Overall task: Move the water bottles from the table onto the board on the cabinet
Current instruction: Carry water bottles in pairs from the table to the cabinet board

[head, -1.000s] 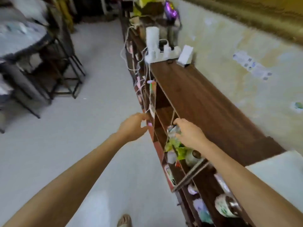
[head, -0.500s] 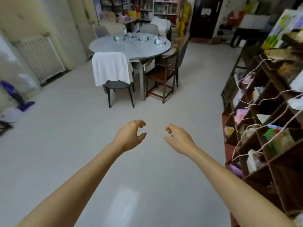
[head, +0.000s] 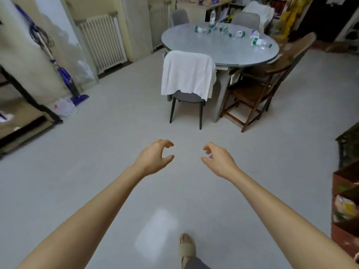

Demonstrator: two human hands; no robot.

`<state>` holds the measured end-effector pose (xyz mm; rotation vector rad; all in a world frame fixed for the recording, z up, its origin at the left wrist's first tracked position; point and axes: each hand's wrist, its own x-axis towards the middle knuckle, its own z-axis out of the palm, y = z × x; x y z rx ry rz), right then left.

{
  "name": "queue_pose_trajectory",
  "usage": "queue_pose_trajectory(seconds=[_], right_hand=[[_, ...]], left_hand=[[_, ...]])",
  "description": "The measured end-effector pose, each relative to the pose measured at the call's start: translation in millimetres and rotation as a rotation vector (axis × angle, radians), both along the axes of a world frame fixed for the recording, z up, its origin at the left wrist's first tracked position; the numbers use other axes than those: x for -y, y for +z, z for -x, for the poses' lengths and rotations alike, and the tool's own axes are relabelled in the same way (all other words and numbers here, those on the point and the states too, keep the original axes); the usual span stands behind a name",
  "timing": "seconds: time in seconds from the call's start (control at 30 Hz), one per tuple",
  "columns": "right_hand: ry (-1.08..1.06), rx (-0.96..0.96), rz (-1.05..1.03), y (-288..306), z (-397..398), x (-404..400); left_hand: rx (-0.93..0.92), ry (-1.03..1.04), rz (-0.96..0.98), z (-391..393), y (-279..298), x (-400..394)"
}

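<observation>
Several clear water bottles with green labels [head: 259, 42] lie scattered on the far side of a round grey table [head: 217, 49] across the room; one bottle [head: 212, 17] stands upright at the table's back edge. My left hand [head: 155, 157] and my right hand [head: 217, 159] hang in front of me over the floor, fingers loosely curled, holding nothing. Both are well short of the table. Only a corner of the brown cabinet [head: 344, 202] shows at the right edge; its top and the board are out of view.
A grey chair draped with a white cloth [head: 187, 74] stands at the table's near side, a wooden chair [head: 266, 82] to its right. Radiators [head: 103, 41] line the left wall, with a purple vacuum [head: 67, 80] and a low shelf [head: 21, 113]. My sandalled foot [head: 186, 247] steps on pale floor.
The view swung from the cabinet top to the room and the table is now nearer. My hands left the cabinet's compartments and now hang empty over the floor.
</observation>
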<state>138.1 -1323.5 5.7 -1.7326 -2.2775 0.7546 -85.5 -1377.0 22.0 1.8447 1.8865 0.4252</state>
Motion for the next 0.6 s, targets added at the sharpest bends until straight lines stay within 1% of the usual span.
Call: queue_pose_trajectory(seconds=[0.2,0.3,0.43,0.53,0.6], right_hand=[[0.205,0.037,0.031,1.6,126.2,-147.6],[0.340,0.086,0.023,-3.3,199.0,-209.2],[0.500,0.158,-0.047,-14.0,299.3,-287.7],[0.544,0.180,-0.079,-17.5,371.1,-347.2],[0.554,0.227,-0.096,-13.2,415.0,-387.4]], left_hand=[[-0.005,0.215,0.041,111.9,-1.5,-95.1],[-0.048,0.295,0.055,174.0,-8.6,-135.3],[-0.128,0.351,0.075,261.8,-23.0,-200.8],[-0.189,0.338,0.097,332.0,-29.2,-260.7],[-0.225,0.317,0.122,377.4,-23.6,-306.7]])
